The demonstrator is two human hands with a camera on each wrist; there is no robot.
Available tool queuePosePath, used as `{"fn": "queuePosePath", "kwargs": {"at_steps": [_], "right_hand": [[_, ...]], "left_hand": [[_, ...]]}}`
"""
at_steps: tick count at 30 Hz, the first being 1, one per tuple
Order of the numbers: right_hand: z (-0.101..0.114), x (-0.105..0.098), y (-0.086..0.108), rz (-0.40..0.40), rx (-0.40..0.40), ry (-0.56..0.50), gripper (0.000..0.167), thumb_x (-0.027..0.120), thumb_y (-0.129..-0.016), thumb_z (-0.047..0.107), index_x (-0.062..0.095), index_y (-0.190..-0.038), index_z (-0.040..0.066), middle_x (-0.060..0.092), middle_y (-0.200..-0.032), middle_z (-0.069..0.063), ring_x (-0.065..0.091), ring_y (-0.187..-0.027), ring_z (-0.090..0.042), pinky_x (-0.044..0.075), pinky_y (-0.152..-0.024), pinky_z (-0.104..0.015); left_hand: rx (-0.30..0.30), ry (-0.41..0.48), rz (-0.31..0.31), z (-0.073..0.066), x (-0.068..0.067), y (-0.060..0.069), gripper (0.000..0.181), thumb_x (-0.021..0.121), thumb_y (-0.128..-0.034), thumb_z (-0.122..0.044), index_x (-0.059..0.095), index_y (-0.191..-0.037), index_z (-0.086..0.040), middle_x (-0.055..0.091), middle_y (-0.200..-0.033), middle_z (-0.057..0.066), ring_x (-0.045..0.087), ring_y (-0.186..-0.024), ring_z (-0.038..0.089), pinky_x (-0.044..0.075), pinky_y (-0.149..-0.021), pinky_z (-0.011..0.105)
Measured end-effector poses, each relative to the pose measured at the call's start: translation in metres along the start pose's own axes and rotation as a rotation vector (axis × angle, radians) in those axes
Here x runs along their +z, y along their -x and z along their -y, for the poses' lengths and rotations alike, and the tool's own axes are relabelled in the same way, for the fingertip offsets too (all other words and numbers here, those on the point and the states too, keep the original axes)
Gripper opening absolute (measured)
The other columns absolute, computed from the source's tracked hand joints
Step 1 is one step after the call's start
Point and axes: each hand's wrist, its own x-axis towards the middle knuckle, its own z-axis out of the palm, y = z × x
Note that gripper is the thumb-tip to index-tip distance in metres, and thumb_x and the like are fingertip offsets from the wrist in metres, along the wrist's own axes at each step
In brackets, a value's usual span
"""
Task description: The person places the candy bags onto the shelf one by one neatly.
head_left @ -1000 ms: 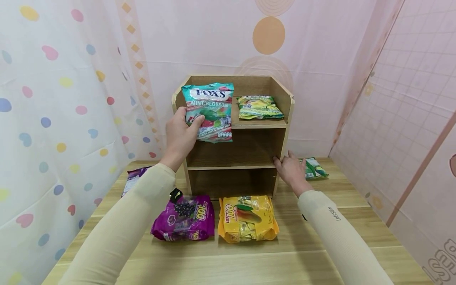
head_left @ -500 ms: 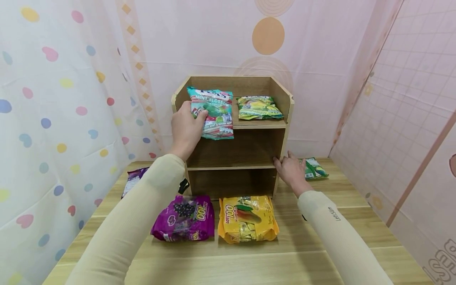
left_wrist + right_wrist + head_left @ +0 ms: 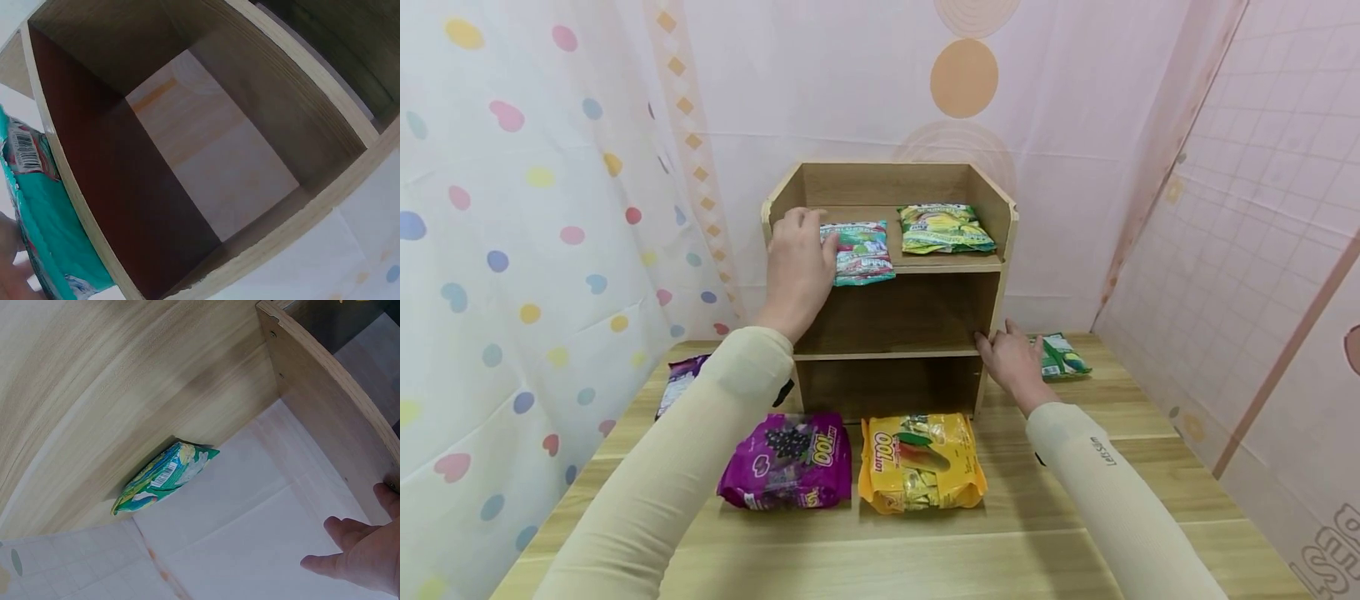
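Observation:
My left hand (image 3: 801,267) holds a teal bag of mint candy (image 3: 861,252) by its left side, with the thumb against its face. The bag lies tilted on the top shelf of a small wooden rack (image 3: 898,354), its lower end over the front edge. In the left wrist view, the teal bag (image 3: 59,225) shows beside a shelf edge, with fingers (image 3: 12,275) behind it. A yellow-green candy bag (image 3: 946,229) lies on the same shelf, to the right. My right hand (image 3: 1015,362) rests against the rack's right side, fingers spread; fingertips touch the side panel (image 3: 331,387).
A purple candy bag (image 3: 786,462) and a yellow mango candy bag (image 3: 922,462) lie before the rack. A green bag (image 3: 1063,356) is on the table (image 3: 925,550) at right. Another purple bag (image 3: 679,383) lies at left, partly behind my sleeve. Curtains hang behind.
My left hand has brought the teal candy bag in from upright before the rack, lowering and tipping it onto the top shelf. My right hand has stayed in place.

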Motion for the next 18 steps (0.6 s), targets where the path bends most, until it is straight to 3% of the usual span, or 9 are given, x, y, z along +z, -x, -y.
{"fn": "queuePosePath", "kwargs": {"at_steps": [5, 8, 13, 18], "right_hand": [[0.000, 0.000, 0.000, 0.001, -0.001, -0.004, 0.060, 0.033, -0.107, 0.042, 0.070, -0.114, -0.005, 0.042, -0.150, -0.023, 0.025, -0.147, -0.034, 0.006, -0.111, -0.070], [0.001, -0.001, 0.000, 0.002, 0.000, -0.003, 0.060, 0.033, -0.106, 0.042, 0.069, -0.115, -0.005, 0.043, -0.149, -0.023, 0.025, -0.147, -0.033, 0.006, -0.112, -0.070], [0.001, -0.001, 0.000, 0.001, 0.002, 0.002, 0.060, 0.033, -0.107, 0.042, 0.069, -0.115, -0.005, 0.043, -0.149, -0.023, 0.025, -0.147, -0.034, 0.007, -0.112, -0.070], [0.001, -0.002, 0.001, -0.003, 0.002, 0.012, 0.060, 0.033, -0.107, 0.041, 0.070, -0.113, -0.005, 0.042, -0.149, -0.024, 0.027, -0.146, -0.035, 0.009, -0.111, -0.070]], "left_hand": [[0.097, -0.059, -0.014, 0.003, -0.002, 0.008, 0.029, 0.057, -0.1018, -0.024, 0.068, -0.115, -0.001, 0.062, -0.122, 0.018, 0.054, -0.117, 0.038, 0.040, -0.099, 0.054], [0.195, -0.073, -0.039, 0.007, -0.003, 0.014, 0.030, 0.061, -0.1000, -0.028, 0.070, -0.110, -0.001, 0.064, -0.119, 0.017, 0.056, -0.114, 0.038, 0.041, -0.098, 0.055], [0.440, -0.120, -0.107, 0.014, -0.003, 0.024, 0.036, 0.068, -0.0948, -0.034, 0.070, -0.109, -0.001, 0.066, -0.111, 0.018, 0.060, -0.107, 0.037, 0.047, -0.091, 0.054], [0.690, -0.244, -0.172, 0.020, -0.002, 0.033, 0.047, 0.074, -0.0885, -0.041, 0.068, -0.112, -0.001, 0.066, -0.110, 0.019, 0.062, -0.103, 0.036, 0.051, -0.088, 0.049]]}}
